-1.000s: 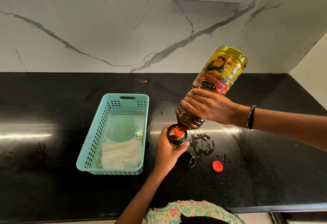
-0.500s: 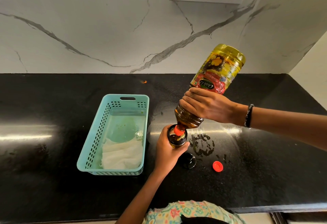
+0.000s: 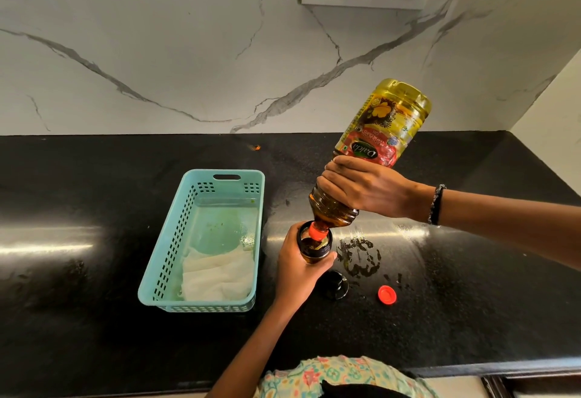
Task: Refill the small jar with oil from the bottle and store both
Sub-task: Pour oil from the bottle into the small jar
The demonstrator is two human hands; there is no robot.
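1. Head view: the right hand (image 3: 364, 188) has its grip curled round the shoulder of the oil bottle (image 3: 375, 143), which is tipped bottom-up with its base toward the marble wall.
2. The bottle's red neck sits in the mouth of the small jar (image 3: 314, 245), and dark oil fills the bottle's lower shoulder.
3. The left hand (image 3: 298, 268) wraps its grip round the jar from the near side, thumb along its right flank; the jar is upright, but its base is hidden, so I cannot tell whether it rests on the black counter (image 3: 94, 334).
4. A black lid (image 3: 334, 284) lies on the counter just right of the left hand, and a red bottle cap (image 3: 387, 294) lies further right, apart from it.
5. A smear of spilled oil (image 3: 360, 256) marks the counter beside the jar.
6. A turquoise plastic basket (image 3: 163, 259) stands left of the jar, near but not touching, with a white cloth (image 3: 217, 278) crumpled at its near end.
7. A dark bracelet (image 3: 437, 204) circles the right wrist.
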